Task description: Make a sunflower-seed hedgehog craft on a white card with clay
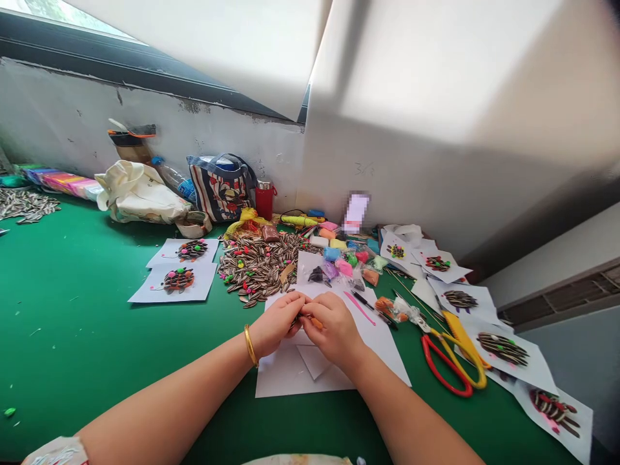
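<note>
Over the white paper sheet [382, 352] at the middle of the green tabletop [97, 336], your left hand [276, 323] and right hand [334, 332] meet fingertip to fingertip. Both are pinched shut on a small orange piece [316, 323], which sits between your thumbs just above the sheet; most of it is hidden by your fingers. A gold bangle [250, 346] circles your left wrist.

Just beyond your hands lies a heap of striped sunflower seeds [256, 265], with small bags of coloured clay [339, 261] beside it on the right. A pink stick [359, 307] rests on the sheet near your right hand. Red and yellow scissors [453, 361] lie to the right, well apart from your hands. Two cards [178, 281] with seed pictures sit to the left of the heap.
</note>
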Motion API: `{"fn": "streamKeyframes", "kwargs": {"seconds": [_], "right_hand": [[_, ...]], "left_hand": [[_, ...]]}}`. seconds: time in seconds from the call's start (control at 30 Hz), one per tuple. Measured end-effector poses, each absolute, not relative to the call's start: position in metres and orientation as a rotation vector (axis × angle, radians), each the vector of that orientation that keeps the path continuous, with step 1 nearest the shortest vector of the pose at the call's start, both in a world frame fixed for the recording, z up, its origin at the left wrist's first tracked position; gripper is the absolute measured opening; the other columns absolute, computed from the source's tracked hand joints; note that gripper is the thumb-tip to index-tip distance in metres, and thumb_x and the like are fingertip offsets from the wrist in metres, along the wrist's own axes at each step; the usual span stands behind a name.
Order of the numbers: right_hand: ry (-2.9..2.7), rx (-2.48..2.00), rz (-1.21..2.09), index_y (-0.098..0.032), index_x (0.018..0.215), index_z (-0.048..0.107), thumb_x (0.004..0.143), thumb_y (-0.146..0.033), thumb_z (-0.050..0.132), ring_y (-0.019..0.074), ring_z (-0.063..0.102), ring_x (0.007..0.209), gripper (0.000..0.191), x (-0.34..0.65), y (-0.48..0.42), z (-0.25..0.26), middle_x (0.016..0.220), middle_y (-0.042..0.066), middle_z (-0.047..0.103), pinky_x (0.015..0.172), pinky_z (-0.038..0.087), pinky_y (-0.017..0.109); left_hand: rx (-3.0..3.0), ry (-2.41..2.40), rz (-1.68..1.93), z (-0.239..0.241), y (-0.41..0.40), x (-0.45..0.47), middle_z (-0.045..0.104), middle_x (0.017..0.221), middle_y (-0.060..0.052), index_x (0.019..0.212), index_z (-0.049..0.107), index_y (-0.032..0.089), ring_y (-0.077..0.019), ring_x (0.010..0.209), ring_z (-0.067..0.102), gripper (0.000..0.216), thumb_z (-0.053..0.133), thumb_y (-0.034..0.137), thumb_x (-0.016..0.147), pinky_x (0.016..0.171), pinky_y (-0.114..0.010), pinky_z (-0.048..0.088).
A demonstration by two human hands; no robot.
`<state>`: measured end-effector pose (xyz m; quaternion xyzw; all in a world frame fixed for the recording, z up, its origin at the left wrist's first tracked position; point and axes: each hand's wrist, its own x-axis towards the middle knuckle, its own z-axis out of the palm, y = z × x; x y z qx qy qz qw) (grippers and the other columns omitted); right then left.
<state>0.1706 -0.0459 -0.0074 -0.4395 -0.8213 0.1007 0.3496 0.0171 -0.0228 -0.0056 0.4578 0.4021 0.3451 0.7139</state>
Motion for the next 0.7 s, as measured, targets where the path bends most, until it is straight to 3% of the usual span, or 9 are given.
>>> {"fn": "streamKeyframes", "kwargs": {"seconds": [0.27, 0.47, 0.7], "right_hand": [[-1.849, -1.176, 0.409, -0.021, 0.087, 0.067, 0.092, -0.027, 0.051, 0.0187, 0.053, 0.082, 0.017, 0.182, -0.041, -0.005, 0.083, 0.005, 0.062, 0.076, 0.041, 0.033], [-1.346, -1.226, 0.948, -0.019, 0.084, 0.064, 0.083, -0.039, 0.061, 0.0153, 0.053, 0.074, 0.020, 0.192, -0.020, -0.022, 0.079, 0.001, 0.061, 0.069, 0.041, 0.028], [-0.908, -1.194, 1.230, -0.019, 0.081, 0.063, 0.070, -0.045, 0.071, 0.0092, 0.037, 0.055, 0.029, 0.197, -0.004, -0.045, 0.061, -0.005, 0.046, 0.054, 0.029, 0.023]], "left_hand": [[1.002, 0.858, 0.743, -0.009, -0.021, 0.014, 0.046, 0.061, 0.005, 0.077, 0.050, 0.018, -0.0030, 0.041, 0.031, 0.031, 0.063, 0.046, 0.080, 0.039, -0.018, 0.013], [1.063, 0.957, 0.815, -0.010, -0.009, 0.008, 0.045, 0.056, 0.007, 0.084, 0.056, 0.017, -0.0030, 0.039, 0.030, 0.030, 0.066, 0.044, 0.076, 0.038, -0.017, 0.016], [1.039, 1.068, 0.888, -0.017, 0.005, 0.003, 0.044, 0.057, 0.007, 0.088, 0.058, 0.015, -0.0032, 0.041, 0.030, 0.029, 0.064, 0.042, 0.077, 0.037, -0.016, 0.016]]}}
